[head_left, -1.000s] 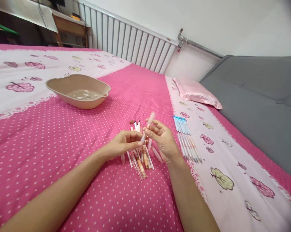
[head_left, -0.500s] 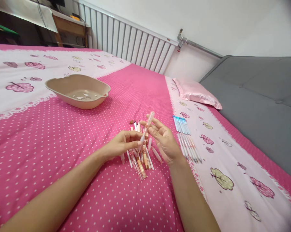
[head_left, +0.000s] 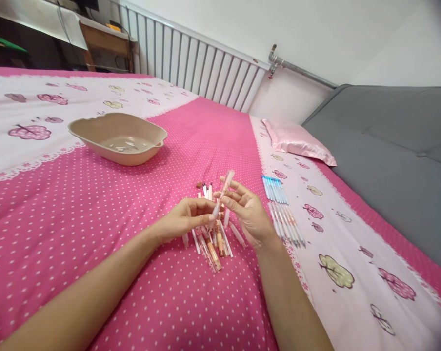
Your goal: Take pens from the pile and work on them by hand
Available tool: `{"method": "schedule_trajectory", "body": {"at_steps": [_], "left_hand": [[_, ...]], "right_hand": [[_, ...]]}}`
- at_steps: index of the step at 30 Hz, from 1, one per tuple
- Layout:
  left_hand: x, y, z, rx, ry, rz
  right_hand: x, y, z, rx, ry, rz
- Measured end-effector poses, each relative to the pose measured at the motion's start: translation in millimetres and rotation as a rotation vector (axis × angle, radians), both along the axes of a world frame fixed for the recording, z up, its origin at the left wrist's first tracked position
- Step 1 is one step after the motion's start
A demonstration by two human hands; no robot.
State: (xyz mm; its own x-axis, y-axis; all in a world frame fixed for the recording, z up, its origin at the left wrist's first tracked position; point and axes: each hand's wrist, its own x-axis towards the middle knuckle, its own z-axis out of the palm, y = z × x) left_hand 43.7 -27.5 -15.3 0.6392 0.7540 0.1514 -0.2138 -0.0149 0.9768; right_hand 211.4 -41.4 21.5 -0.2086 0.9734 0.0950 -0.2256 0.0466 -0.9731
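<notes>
A slim pinkish pen (head_left: pixel 226 186) tilts between two hands, over a loose heap of pens (head_left: pixel 213 251) on the bed (head_left: pixel 150 292).
From where I stand, the left hand (head_left: pixel 186 218) has its grip pinched on the lower end, and the right hand (head_left: pixel 251 209) holds the barrel higher up between thumb and fingers. It looks light, stiff and smooth, probably plastic, so I'd expect it to roll or slip; a gentle thumb-and-finger hold mid-barrel should suit it best.
</notes>
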Motion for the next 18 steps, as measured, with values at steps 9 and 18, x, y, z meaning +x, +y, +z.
{"method": "schedule_trajectory", "body": {"at_steps": [9,18], "left_hand": [[0.2,-1.3,3.0,0.021,0.022,0.001],[0.3,-1.2,4.6,0.005,-0.017,-0.019]], "right_hand": [[-1.4,1.6,-4.0,-0.016,0.017,-0.074],[-2.6,-0.9,-1.3,0.043,-0.022,-0.060]]}}
